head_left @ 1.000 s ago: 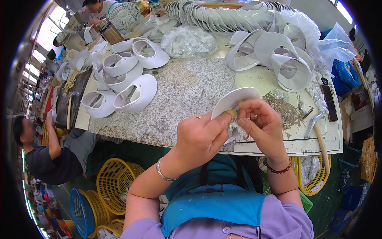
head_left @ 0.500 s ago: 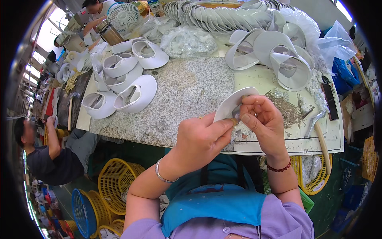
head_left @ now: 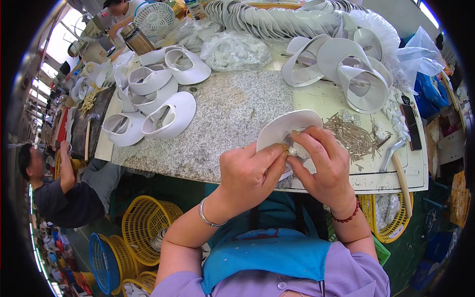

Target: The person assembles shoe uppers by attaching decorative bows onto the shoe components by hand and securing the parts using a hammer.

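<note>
1. A busy workshop is showing around a speckled grey stone worktop [head_left: 222,114], which is lying in front of the person and is carrying most of the goods.
2. The left hand [head_left: 250,173] is closing its grip on the near edge of a white visor brim [head_left: 284,128], thumb and fingertips pinching at the rim.
3. The right hand [head_left: 324,166] is meeting it from the right, its grip narrowing on a small pale piece [head_left: 293,151] held against the same brim; what that piece is cannot be told.
4. The brim is being held just above the near edge of the worktop, between the two hands, tilting up toward the far side.
5. A heap of thin brown sticks [head_left: 354,136] is lying just right of the hands on a cream board [head_left: 321,96].
6. Finished white visors [head_left: 168,116] are sitting on the left part of the worktop, and more white visors [head_left: 356,74] are piling up at the far right.
7. A clear bag of small pale parts [head_left: 232,49] is resting at the far side, with a small white fan [head_left: 154,20] further left.
8. A hammer [head_left: 396,158] is lying near the right edge.
9. Yellow baskets [head_left: 143,232] are standing on the floor below, and another person [head_left: 64,193] is sitting at the left.
</note>
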The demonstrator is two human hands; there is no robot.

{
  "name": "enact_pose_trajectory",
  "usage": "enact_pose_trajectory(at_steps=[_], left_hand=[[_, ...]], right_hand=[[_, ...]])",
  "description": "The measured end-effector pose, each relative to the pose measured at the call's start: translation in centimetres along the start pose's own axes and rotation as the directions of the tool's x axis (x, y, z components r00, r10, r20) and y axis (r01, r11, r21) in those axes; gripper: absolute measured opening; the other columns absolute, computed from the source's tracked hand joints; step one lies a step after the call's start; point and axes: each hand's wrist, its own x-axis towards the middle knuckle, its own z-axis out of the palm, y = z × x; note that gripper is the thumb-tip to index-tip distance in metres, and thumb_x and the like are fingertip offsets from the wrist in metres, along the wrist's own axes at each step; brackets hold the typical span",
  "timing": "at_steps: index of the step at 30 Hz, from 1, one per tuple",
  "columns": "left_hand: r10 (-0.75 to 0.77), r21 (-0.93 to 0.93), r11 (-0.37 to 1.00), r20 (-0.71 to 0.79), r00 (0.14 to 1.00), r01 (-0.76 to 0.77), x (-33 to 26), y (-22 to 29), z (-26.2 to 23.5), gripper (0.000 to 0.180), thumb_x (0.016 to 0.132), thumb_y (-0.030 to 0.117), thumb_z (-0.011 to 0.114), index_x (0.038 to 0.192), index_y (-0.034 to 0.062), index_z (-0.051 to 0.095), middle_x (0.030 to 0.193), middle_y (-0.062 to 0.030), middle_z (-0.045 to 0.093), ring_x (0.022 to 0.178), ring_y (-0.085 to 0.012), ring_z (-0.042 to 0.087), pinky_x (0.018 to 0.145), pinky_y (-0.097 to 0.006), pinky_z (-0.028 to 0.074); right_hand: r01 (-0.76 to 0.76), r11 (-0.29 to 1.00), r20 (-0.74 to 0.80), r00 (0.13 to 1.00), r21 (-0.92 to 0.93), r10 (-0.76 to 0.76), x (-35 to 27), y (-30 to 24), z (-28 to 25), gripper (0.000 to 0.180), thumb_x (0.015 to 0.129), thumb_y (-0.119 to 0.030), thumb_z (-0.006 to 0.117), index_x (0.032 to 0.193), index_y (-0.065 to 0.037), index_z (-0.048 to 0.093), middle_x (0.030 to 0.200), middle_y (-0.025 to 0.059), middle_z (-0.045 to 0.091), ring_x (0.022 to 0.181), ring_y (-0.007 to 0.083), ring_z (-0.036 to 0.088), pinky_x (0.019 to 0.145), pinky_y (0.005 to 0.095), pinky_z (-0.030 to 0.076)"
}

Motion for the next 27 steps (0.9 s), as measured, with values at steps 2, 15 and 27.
enact_pose_trajectory(at_steps=[2,15,27], left_hand=[[0.002,-0.003,1.000,-0.018,1.000,-0.002,-0.1,0.1,0.1,0.012,0.078,0.002,0.069,0.090,-0.0006,0.069,0.076,-0.0149,0.067,0.058,-0.0231,0.065,0.050,-0.029,0.049],[-0.091,-0.141,0.986,-0.040,0.995,0.085,-0.2,0.5,0.2,0.011,0.079,0.004,0.070,0.090,-0.0003,0.070,0.076,-0.0152,0.068,0.061,-0.0225,0.067,0.054,-0.028,0.050],[-0.037,-0.183,0.983,-0.141,0.989,0.011,-0.6,0.4,1.0,0.013,0.078,0.009,0.070,0.090,0.0039,0.068,0.072,-0.0121,0.065,0.053,-0.0247,0.062,0.046,-0.031,0.046]], right_hand=[[0.013,0.997,0.049,0.999,-0.071,-0.009,0.0,-0.2,-0.2,0.038,0.068,-0.009,0.074,0.104,-0.007,0.063,0.096,0.0101,0.058,0.067,0.0226,0.058,0.055,0.0321,0.048],[0.002,0.956,0.097,0.995,-0.294,0.028,-0.5,-1.4,0.0,0.041,0.067,-0.009,0.070,0.108,-0.009,0.064,0.087,0.0060,0.055,0.062,0.0189,0.056,0.051,0.0318,0.044],[-0.024,0.991,-0.015,1.000,0.131,0.026,-0.3,0.1,0.7,0.032,0.067,0.000,0.065,0.099,-0.003,0.061,0.083,0.0105,0.060,0.066,0.0266,0.057,0.059,0.0354,0.046]])
